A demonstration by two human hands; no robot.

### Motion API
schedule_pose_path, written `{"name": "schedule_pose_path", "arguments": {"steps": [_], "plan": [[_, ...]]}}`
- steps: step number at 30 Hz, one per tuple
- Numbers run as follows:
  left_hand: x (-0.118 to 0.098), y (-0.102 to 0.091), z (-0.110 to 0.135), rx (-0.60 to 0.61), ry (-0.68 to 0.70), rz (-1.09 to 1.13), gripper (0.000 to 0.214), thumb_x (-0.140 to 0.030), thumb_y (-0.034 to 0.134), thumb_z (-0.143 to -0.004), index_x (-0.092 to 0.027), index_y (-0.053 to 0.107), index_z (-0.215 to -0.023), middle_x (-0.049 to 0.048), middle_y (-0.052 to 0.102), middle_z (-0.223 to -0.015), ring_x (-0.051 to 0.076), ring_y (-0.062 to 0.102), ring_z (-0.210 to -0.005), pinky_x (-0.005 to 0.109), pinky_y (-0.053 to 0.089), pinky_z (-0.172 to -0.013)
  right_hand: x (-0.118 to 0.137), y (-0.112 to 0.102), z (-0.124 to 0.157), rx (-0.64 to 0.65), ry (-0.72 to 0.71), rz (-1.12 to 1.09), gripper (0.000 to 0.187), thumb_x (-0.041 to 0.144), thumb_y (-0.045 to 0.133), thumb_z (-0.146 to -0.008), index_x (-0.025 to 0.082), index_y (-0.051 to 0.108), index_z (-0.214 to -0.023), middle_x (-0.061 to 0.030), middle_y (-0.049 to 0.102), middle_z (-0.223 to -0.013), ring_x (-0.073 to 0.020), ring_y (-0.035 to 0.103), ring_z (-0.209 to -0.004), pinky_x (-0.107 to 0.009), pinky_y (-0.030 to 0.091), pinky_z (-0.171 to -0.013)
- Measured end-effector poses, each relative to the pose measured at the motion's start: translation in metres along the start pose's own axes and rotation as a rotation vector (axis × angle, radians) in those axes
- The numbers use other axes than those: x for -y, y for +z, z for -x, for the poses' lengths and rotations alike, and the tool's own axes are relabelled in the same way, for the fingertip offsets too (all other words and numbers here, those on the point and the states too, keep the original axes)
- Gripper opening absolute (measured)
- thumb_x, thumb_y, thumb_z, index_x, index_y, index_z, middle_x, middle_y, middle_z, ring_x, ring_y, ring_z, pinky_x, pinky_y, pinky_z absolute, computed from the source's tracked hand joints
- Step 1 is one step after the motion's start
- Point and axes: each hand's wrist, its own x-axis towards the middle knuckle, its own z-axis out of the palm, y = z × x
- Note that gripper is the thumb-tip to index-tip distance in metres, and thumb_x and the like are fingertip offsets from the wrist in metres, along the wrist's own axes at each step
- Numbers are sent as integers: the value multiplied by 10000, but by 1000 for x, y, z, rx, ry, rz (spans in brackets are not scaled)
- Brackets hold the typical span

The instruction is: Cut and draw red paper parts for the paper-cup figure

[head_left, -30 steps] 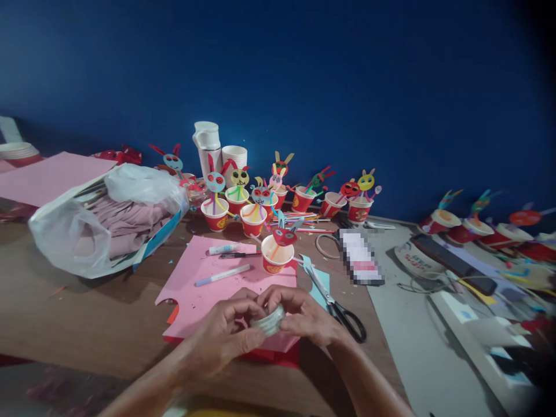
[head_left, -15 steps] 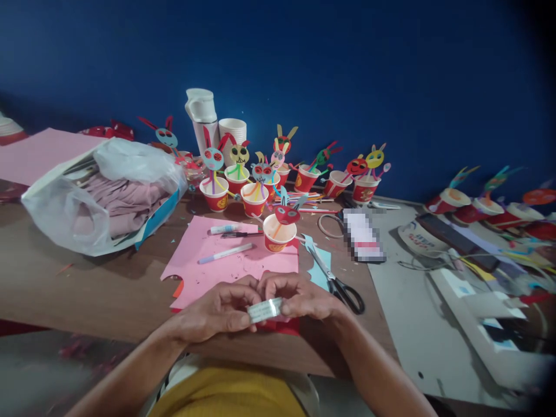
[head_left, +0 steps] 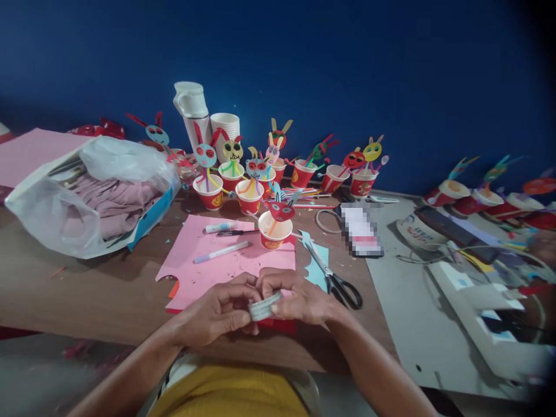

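Note:
A small roll of clear tape (head_left: 264, 308) is pinched between my two hands, just above the table's front edge. My left hand (head_left: 219, 310) grips its left side with thumb and fingers. Closed on its right side is my right hand (head_left: 295, 298), with the thumb against the roll's outer face. Beneath and beyond the hands lies pink paper (head_left: 182, 255) with a cut, curved edge. On it are a capped marker (head_left: 221, 252), a black pen (head_left: 234, 233) and a red paper cup (head_left: 274, 233) bearing a red paper head with blue ears.
Black-handled scissors (head_left: 332, 278) lie on blue paper right of my hands. Behind stand several decorated paper cups (head_left: 211, 194), a white-lidded bottle (head_left: 191, 107) and stacked cups (head_left: 226, 130). A phone (head_left: 360, 229) lies to the right, a plastic bag (head_left: 56, 220) to the left.
The tape roll has turned slightly between my fingers, its right end tilting up. My right thumb has shifted a little left along it. The camera view has also moved slightly.

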Motion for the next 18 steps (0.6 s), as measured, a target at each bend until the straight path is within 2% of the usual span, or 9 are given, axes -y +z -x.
{"name": "schedule_pose_path", "arguments": {"steps": [4,7,10,14,18], "plan": [[5,3,-2,-59,69,117,182,-265,643,-770,-183,599,-926,45,494,-1024,134,582,-752,268,467,-670,4,3,2,-66,1,92,141,257,627,-725,186,510,-692,20,508,-792,-123,452,-693,-236,343,-629],[3,4,-3,-98,66,169,191,-289,661,-755,-155,586,-869,40,552,-919,133,585,-720,263,466,-664,3,-1,4,-58,-42,-17,170,346,608,-768,182,574,-798,0,528,-856,-135,474,-734,-251,370,-668],[3,3,-4,-104,59,246,219,-293,663,-754,-152,575,-897,40,587,-852,153,608,-704,289,497,-650,0,-6,4,-37,-67,-96,228,380,617,-769,174,589,-864,-17,536,-905,-151,493,-781,-265,388,-696],[8,4,-4,-160,67,225,203,-217,638,-771,-169,570,-956,55,583,-939,164,629,-705,289,513,-613,0,-5,2,-72,-66,-16,94,224,618,-767,172,575,-831,-11,548,-879,-140,512,-770,-253,400,-697],[9,7,-3,-325,98,69,339,-180,673,-721,-206,580,-1046,75,500,-1176,150,590,-811,256,499,-658,2,1,-2,-215,-90,187,59,134,588,-766,178,584,-805,-11,569,-840,-142,529,-764,-254,401,-702]]}}
